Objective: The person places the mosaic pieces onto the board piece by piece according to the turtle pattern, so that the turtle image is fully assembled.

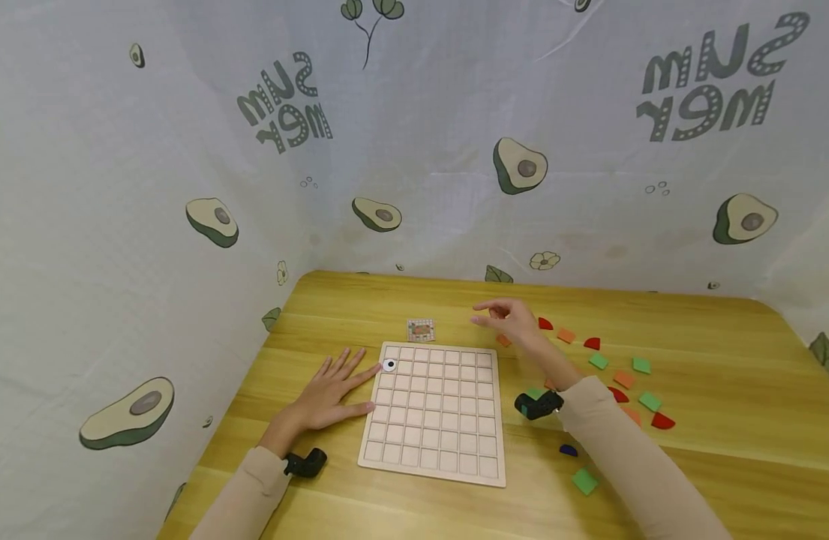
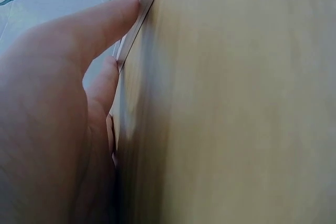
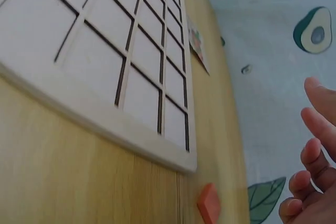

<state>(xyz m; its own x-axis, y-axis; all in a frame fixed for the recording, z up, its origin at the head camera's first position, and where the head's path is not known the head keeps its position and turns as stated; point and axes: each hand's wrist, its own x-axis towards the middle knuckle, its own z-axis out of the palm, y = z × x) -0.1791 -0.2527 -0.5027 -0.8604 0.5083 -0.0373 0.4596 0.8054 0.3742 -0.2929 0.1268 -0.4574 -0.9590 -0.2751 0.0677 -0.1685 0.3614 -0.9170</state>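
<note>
Four red pieces [image 1: 593, 344] lie right of the relaxed, empty right hand [image 1: 514, 321]; the spread left hand [image 1: 328, 395] touches one gridded board [image 1: 431, 409] bearing one eye piece [image 1: 388, 365].

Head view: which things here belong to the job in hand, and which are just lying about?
Likely part of the job:
Grid board
Eye piece, on the board near its far left corner
Loose coloured pieces, right of the board
Small printed card, just beyond the board

Probably just around:
Avocado-print cloth
Black wrist devices, worn
</note>
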